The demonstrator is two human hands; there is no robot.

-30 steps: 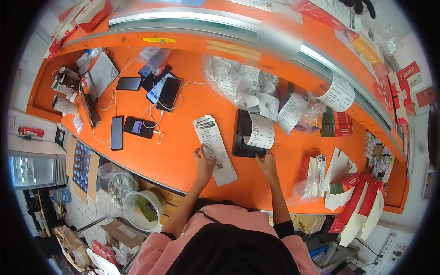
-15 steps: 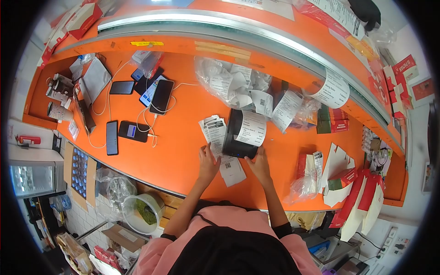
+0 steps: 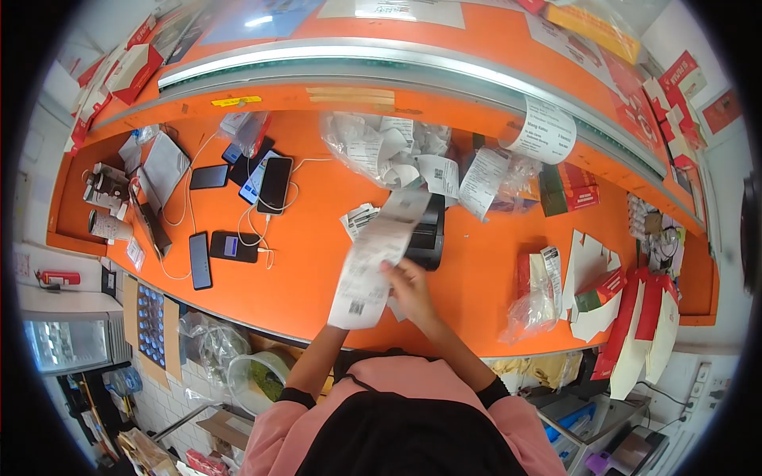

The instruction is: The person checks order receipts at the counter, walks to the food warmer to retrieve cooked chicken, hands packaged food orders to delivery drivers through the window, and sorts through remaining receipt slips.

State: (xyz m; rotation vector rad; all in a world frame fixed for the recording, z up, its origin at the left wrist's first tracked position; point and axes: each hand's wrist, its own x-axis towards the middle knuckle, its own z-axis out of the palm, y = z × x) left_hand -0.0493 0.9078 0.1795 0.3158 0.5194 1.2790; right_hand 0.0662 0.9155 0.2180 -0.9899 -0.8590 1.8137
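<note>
A long printed receipt (image 3: pixel 367 274) slants across the middle of the orange counter (image 3: pixel 476 309), its lower end toward me. At its right edge my right hand (image 3: pixel 411 292) pinches the paper between thumb and fingers. My left hand is hidden behind the receipt's lower end; only the left forearm (image 3: pixel 317 357) shows. The receipt's upper end overlaps a black receipt printer (image 3: pixel 431 234) in this view. Some smaller printed slips (image 3: pixel 359 219) lie left of the printer, partly covered by the receipt.
Several phones, one of them a black phone (image 3: pixel 275 184), lie at left among white cables. Behind the printer sits a plastic bag of crumpled receipts (image 3: pixel 389 151). Folded red-and-white cartons (image 3: pixel 627 317) stand at right. A raised orange shelf (image 3: pixel 317 99) runs along the back.
The receipt that hung curled over the printer is now stretched out toward me, in my right hand. My left hand has gone behind the paper. The view has shifted slightly.
</note>
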